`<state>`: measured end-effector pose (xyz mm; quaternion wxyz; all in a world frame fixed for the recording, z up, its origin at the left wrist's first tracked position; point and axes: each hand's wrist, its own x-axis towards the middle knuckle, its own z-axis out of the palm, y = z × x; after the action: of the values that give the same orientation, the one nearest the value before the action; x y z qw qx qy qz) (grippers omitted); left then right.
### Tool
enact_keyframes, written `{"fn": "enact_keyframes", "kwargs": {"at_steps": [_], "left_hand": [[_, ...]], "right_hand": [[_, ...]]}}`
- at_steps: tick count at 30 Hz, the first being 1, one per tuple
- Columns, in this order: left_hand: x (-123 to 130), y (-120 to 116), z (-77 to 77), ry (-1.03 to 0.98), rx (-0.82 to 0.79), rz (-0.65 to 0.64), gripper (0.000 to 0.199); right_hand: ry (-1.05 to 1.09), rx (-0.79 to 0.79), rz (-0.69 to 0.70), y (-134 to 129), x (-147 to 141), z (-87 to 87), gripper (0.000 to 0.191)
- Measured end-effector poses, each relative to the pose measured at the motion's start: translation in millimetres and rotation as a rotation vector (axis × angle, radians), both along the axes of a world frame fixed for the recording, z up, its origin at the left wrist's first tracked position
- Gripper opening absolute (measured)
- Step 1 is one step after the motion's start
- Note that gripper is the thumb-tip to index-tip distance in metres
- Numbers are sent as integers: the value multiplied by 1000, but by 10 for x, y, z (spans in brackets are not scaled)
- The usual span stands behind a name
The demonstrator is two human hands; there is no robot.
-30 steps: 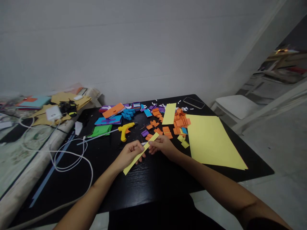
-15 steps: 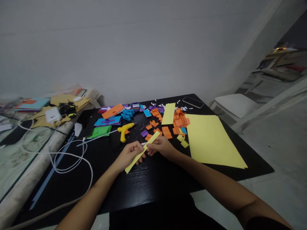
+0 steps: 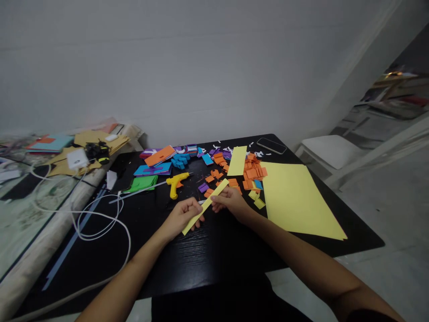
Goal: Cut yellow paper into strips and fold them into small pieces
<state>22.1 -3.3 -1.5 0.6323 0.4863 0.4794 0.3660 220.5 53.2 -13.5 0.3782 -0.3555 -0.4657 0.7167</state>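
Observation:
Above the black table (image 3: 201, 264) a narrow yellow paper strip (image 3: 205, 205) slants up to the right between my hands. My left hand (image 3: 183, 214) is closed on its lower part, thumb on top and fingers beneath. Nearer the upper end, my right hand (image 3: 231, 203) pinches the same strip. Just beyond the hands lie small folded orange paper pieces (image 3: 254, 172) and a purple piece (image 3: 203, 187). A yellow glue gun (image 3: 174, 184) rests on its side to the left of them. Something pale, partly hidden, shows behind the strip by my left fingers.
Large yellow sheets (image 3: 303, 201) cover the right side, and a wider yellow strip (image 3: 237, 161) lies on the orange pieces. A phone (image 3: 271, 146) is at the back right. Blue envelopes (image 3: 154, 169), green paper (image 3: 142, 182) and a looping white cable (image 3: 125, 230) occupy the left.
The yellow strip has shifted slightly up and to the right, its lower end now closer to my left hand. My right hand has moved a little right. Both hands still hold it.

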Motion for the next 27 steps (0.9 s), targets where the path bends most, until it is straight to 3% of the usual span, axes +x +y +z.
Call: {"fn": "enact_keyframes", "kwargs": {"at_steps": [9,27], "left_hand": [[11,11,-23,12,9,12,34],[17,8,-20,15,18,17,34]], "right_hand": [[1,-4,83,-124,-101,-98,43],[9,0,82,-110,-90,-98,44]]}}
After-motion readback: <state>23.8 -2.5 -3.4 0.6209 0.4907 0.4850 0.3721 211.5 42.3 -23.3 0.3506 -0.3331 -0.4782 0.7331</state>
